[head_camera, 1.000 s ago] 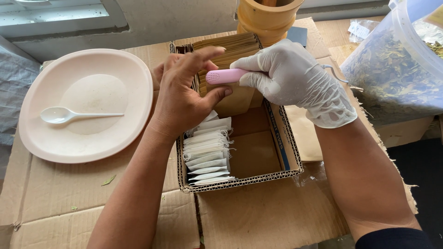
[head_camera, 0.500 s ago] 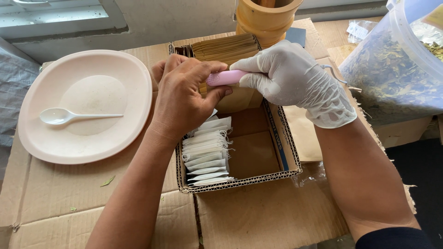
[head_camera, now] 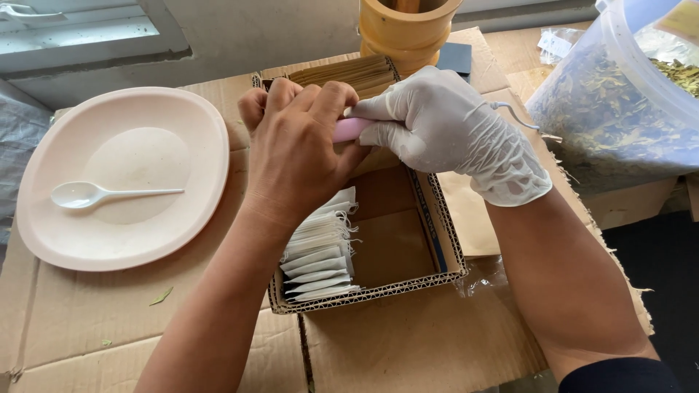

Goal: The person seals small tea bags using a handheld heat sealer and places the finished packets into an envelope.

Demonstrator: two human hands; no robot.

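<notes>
Head view, looking down on a worktop of flattened cardboard [head_camera: 408,349]. Left hand [head_camera: 295,156] bare, fingers curled shut over the near end of a pink handle [head_camera: 352,129]; what the handle belongs to is hidden by both hands. Right hand [head_camera: 444,131] in a white glove, also closed around the same pink handle from the other side, knuckles up. Both hands touch each other and sit above the far half of an open cardboard box [head_camera: 437,240]. In the box: a row of small white sachets [head_camera: 320,255] packed on edge along the left wall, and a stack of brown paper pieces [head_camera: 357,73] at the far end; the right half of the box floor is bare. Left of the box, a pale pink plate [head_camera: 182,116] with a white plastic spoon [head_camera: 95,193] lying in it, bowl to the left. Beyond the box, a wooden mortar [head_camera: 404,29], only its base in frame. Far right, a clear plastic tub [head_camera: 604,109] filled with dried green leaves. A stray leaf fragment [head_camera: 161,295] lies on the cardboard near the plate.
</notes>
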